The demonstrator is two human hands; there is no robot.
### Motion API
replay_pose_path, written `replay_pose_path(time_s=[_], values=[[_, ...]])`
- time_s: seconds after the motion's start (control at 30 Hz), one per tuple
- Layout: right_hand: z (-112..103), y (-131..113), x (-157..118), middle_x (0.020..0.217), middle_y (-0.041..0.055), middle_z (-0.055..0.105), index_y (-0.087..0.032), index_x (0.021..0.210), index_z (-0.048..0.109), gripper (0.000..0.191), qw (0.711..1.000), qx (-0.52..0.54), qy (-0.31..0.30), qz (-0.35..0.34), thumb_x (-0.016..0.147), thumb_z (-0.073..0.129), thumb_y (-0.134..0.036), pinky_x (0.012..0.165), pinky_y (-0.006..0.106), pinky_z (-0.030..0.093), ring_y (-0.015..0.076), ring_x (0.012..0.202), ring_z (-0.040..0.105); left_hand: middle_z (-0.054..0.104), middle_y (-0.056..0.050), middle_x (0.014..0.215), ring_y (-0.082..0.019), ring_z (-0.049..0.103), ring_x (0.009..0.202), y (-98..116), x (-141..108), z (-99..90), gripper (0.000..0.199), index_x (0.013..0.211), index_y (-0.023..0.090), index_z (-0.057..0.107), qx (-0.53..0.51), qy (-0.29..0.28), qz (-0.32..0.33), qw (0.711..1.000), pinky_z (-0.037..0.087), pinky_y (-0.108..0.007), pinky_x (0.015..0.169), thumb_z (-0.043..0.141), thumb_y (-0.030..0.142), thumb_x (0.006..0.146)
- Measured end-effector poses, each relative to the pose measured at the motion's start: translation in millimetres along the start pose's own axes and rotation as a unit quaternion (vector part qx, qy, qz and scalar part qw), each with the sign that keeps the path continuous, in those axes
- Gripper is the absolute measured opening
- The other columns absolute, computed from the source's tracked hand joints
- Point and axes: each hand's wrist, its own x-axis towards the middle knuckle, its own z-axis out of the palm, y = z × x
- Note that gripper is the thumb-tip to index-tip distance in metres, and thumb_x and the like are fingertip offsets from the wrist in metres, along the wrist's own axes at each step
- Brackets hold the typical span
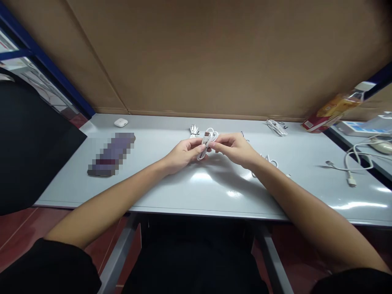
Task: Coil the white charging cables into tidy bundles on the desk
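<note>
A coiled white cable with a USB plug is held between both hands above the middle of the grey table. My left hand is closed on the coil from the left. From the right, my right hand pinches the same coil near its middle. Just behind the hands lies another white cable bundle with a dark tie round it. Partly hidden by my right forearm is a loose white cable on the table.
Further right are a tied white cable, a drink bottle leaning at the back, and a tangled white cable. A white case and a pixelated flat object lie left. A brown panel rises behind the table.
</note>
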Motion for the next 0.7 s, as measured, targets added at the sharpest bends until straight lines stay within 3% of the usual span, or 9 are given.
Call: replay_pose_path(time_s=[0.27,0.4,0.53,0.7], values=[[0,-3,0,0.081,0.0056,0.075,-0.021,0.079,0.064,0.037,0.996,-0.047,0.065,-0.023,0.082,0.082,-0.053,0.066,0.032,0.045,0.02,0.076,0.066,0.072,-0.008,0.104,-0.015,0.068,0.087,1,-1,-3.2,0.041,0.117,0.019,0.077,0.004,-0.055,-0.037,0.998,0.052,-0.031,0.086,0.072,0.052,0.094],[3,3,3,0.083,0.0036,0.072,-0.023,0.086,0.059,0.037,0.995,-0.024,0.088,-0.031,0.081,0.084,-0.049,0.067,0.033,0.047,0.0188,0.075,0.065,0.072,-0.008,0.107,-0.013,0.065,0.084,0,-2,-2.8,0.039,0.118,0.022,0.077,0.011,-0.052,-0.04,0.998,0.05,-0.029,0.082,0.073,0.052,0.094],[6,9,5,0.077,0.0011,0.067,-0.022,0.082,0.059,0.038,0.992,-0.057,0.109,-0.03,0.079,0.084,-0.05,0.061,0.03,0.043,0.0156,0.069,0.058,0.069,-0.006,0.11,-0.01,0.058,0.077,1,-2,-2.5,0.034,0.115,0.021,0.076,0.05,-0.047,-0.02,0.997,0.046,-0.025,0.074,0.068,0.05,0.097],[5,5,3,0.08,0.0037,0.07,-0.022,0.078,0.062,0.037,0.998,-0.012,0.062,-0.004,0.088,0.074,-0.055,0.062,0.031,0.043,0.0166,0.07,0.057,0.067,-0.005,0.1,-0.012,0.052,0.073,7,-1,1.7,0.037,0.112,0.02,0.072,0.13,-0.006,0.032,0.991,0.043,-0.024,0.069,0.063,0.052,0.098]])
